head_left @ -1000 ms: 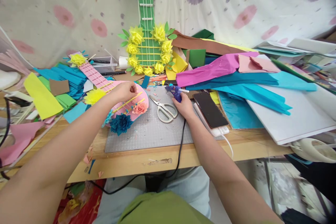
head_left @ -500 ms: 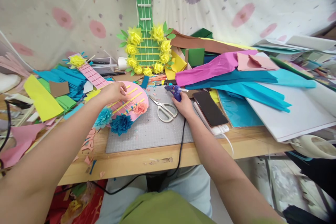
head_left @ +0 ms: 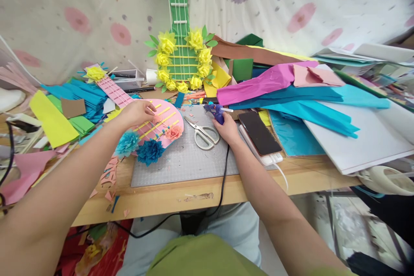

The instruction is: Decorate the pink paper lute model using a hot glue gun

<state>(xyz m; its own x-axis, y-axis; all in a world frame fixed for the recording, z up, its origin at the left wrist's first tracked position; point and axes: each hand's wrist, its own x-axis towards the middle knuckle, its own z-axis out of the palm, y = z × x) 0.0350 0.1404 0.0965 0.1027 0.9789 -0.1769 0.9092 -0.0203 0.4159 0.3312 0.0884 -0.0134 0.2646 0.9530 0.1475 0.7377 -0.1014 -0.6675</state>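
A pink paper guitar (head_left: 168, 123) lies on a grey cutting mat (head_left: 184, 161), with yellow strips across its body. A peach flower (head_left: 174, 133), a dark blue flower (head_left: 149, 152) and a light blue flower (head_left: 127, 143) sit along its lower edge. My left hand (head_left: 137, 113) rests on the guitar's body with its fingers curled together; what they pinch is too small to name. My right hand (head_left: 224, 129) grips a blue glue gun (head_left: 216, 112) standing on the mat, nozzle pointing left. Its black cord (head_left: 223, 177) drops over the table's front edge.
Scissors (head_left: 204, 134) lie between my hands. A phone (head_left: 258, 133) lies right of the glue gun. A green paper guitar (head_left: 181, 51) with yellow flowers leans on the back wall. Stacks of coloured paper (head_left: 291, 95) crowd the right, and more sheets (head_left: 64, 112) the left.
My left hand slid a little left along the pink guitar, uncovering the light blue flower; the yellow flower by the guitar's neck is now mostly hidden. My right hand stayed on the glue gun.
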